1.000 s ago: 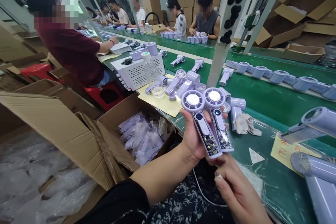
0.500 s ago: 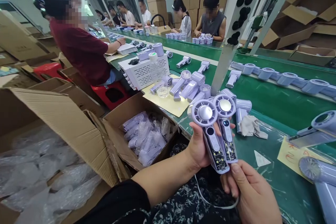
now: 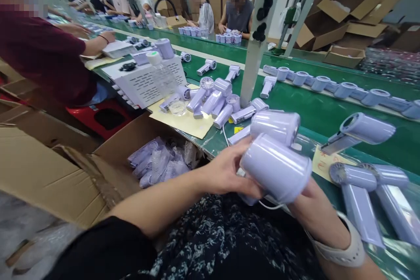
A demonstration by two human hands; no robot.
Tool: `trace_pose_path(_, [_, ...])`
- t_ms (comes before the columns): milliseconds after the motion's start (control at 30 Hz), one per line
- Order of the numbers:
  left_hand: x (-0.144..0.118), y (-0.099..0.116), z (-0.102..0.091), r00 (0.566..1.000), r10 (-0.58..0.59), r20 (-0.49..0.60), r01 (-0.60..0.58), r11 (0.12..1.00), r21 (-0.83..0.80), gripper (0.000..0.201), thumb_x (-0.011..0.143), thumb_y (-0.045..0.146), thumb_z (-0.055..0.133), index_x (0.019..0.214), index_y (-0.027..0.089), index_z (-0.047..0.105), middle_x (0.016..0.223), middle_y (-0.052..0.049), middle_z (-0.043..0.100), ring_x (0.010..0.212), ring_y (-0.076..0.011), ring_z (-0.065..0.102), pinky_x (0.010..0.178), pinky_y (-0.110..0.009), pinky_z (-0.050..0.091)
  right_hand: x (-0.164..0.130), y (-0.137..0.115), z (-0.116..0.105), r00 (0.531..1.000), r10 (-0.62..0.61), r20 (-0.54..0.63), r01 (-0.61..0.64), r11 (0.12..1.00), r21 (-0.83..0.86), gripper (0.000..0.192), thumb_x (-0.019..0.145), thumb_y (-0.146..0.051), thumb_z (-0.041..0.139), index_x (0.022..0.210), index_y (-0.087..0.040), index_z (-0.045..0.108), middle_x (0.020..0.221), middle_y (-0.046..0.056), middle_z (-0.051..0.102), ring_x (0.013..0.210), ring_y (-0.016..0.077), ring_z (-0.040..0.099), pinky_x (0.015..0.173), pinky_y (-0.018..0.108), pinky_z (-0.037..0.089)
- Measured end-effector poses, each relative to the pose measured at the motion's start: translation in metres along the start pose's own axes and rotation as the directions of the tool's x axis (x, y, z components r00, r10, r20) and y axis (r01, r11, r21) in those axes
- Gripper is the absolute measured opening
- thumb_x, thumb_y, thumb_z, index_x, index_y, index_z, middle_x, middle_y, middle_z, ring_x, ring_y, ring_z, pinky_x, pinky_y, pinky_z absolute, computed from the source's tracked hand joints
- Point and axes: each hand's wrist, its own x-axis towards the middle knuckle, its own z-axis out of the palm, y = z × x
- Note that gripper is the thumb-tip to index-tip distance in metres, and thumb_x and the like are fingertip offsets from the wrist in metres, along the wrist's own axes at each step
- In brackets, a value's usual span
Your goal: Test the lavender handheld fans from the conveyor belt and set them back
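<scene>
Green belt [image 3: 328, 118] runs across the factory bench, with many lilac fans lying on it. Left hand [image 3: 226, 170] is closed around the near fan [image 3: 275, 166], fingers on its round head. Right hand [image 3: 311, 205] is mostly hidden behind this fan, so its grip I cannot tell. Second fan [image 3: 274, 124] sits just behind, touching.

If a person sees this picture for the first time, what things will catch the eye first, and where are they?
First come the two lilac handheld fans in the lower middle, gripped by the left hand, with the right hand behind them. Next is the green conveyor belt running across the right side, carrying a row of similar fans. At lower left, an open cardboard box holds bagged fans.
</scene>
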Motion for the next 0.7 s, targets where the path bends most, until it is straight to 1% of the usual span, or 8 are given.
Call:
trace_pose_path(33, [0.001, 0.002, -0.011, 0.999, -0.029, 0.021, 0.028, 0.999, 0.035, 0.058, 0.053, 0.044, 0.099, 0.102, 0.021, 0.078, 0.094, -0.008, 0.079, 0.092, -0.0293, 0.074, 0.091, -0.044, 0.059, -0.004, 0.001, -0.001, 0.996, 0.041, 0.073, -0.049, 0.994, 0.101, 0.054, 0.086, -0.054, 0.079, 0.131, -0.028, 0.066, 0.12, 0.011, 0.073, 0.11, 0.032, 0.07, 0.091, 0.045, 0.058])
trace_pose_path(100, [0.007, 0.002, -0.035, 0.998, -0.067, -0.015, 0.068, 0.997, 0.047, 0.056, 0.055, 0.048, 0.098, 0.099, 0.019, 0.078, 0.096, -0.01, 0.079, 0.094, -0.0276, 0.074, 0.092, -0.041, 0.058, -0.013, 0.003, -0.005, 0.989, 0.106, 0.103, -0.126, 0.969, 0.21, 0.042, 0.085, -0.048, 0.083, 0.119, -0.027, 0.069, 0.098, 0.007, 0.076, 0.089, 0.0253, 0.073, 0.077, 0.036, 0.059])
trace_pose_path(167, [0.016, -0.002, -0.052, 0.992, -0.087, -0.097, 0.09, 0.996, 0.028, 0.049, 0.069, 0.058, 0.088, 0.094, 0.019, 0.076, 0.091, -0.008, 0.078, 0.086, -0.0224, 0.073, 0.086, -0.036, 0.058, -0.018, 0.004, -0.011, 0.986, 0.159, 0.042, -0.164, 0.953, 0.255, 0.038, 0.083, -0.044, 0.085, 0.112, -0.027, 0.068, 0.089, 0.003, 0.072, 0.078, 0.0197, 0.069, 0.072, 0.03, 0.057])
trace_pose_path(233, [0.021, -0.007, -0.053, 0.976, -0.124, -0.18, 0.12, 0.992, -0.038, 0.052, 0.078, 0.068, 0.076, 0.091, 0.018, 0.072, 0.085, -0.007, 0.075, 0.075, -0.0185, 0.07, 0.075, -0.032, 0.058, -0.02, 0.005, -0.014, 0.982, 0.188, -0.027, -0.173, 0.942, 0.288, 0.038, 0.083, -0.043, 0.086, 0.111, -0.027, 0.067, 0.089, 0.001, 0.069, 0.073, 0.0166, 0.065, 0.069, 0.028, 0.056])
trace_pose_path(333, [0.018, -0.015, -0.022, 0.969, -0.185, -0.165, 0.14, 0.957, -0.253, 0.052, 0.079, 0.065, 0.077, 0.098, 0.017, 0.067, 0.086, -0.006, 0.07, 0.073, -0.018, 0.066, 0.071, -0.034, 0.058, -0.023, 0.003, -0.016, 0.974, 0.208, -0.088, -0.163, 0.916, 0.367, 0.04, 0.085, -0.042, 0.082, 0.119, -0.029, 0.066, 0.096, 0.003, 0.069, 0.074, 0.0177, 0.064, 0.067, 0.03, 0.057])
trace_pose_path(467, [0.008, -0.026, 0.036, 0.995, -0.084, -0.057, 0.048, 0.883, -0.468, 0.056, 0.069, 0.025, 0.089, 0.115, 0.025, 0.058, 0.088, 0.002, 0.063, 0.075, -0.0141, 0.062, 0.069, -0.03, 0.056, -0.032, -0.002, -0.022, 0.964, 0.217, -0.157, -0.141, 0.91, 0.389, 0.031, 0.085, -0.039, 0.081, 0.113, -0.029, 0.071, 0.099, 0.004, 0.07, 0.073, 0.0178, 0.065, 0.062, 0.029, 0.058])
trace_pose_path(567, [0.007, -0.032, 0.055, 0.997, -0.07, 0.034, 0.078, 0.905, -0.417, 0.047, 0.075, 0.028, 0.085, 0.11, 0.023, 0.054, 0.088, 0.001, 0.063, 0.071, -0.0147, 0.064, 0.066, -0.031, 0.055, -0.039, -0.004, -0.026, 0.966, 0.222, -0.13, -0.155, 0.906, 0.394, 0.025, 0.086, -0.041, 0.08, 0.105, -0.027, 0.074, 0.095, 0.005, 0.071, 0.073, 0.0188, 0.066, 0.062, 0.03, 0.06])
trace_pose_path(700, [0.008, -0.032, 0.053, 0.993, -0.099, 0.063, 0.111, 0.969, -0.222, 0.047, 0.077, 0.039, 0.085, 0.102, 0.022, 0.05, 0.083, 0.001, 0.064, 0.065, -0.0142, 0.064, 0.063, -0.03, 0.053, -0.043, -0.003, -0.023, 0.96, 0.258, -0.11, -0.187, 0.881, 0.434, 0.027, 0.082, -0.042, 0.084, 0.101, -0.024, 0.076, 0.091, 0.005, 0.071, 0.068, 0.0174, 0.065, 0.058, 0.028, 0.059])
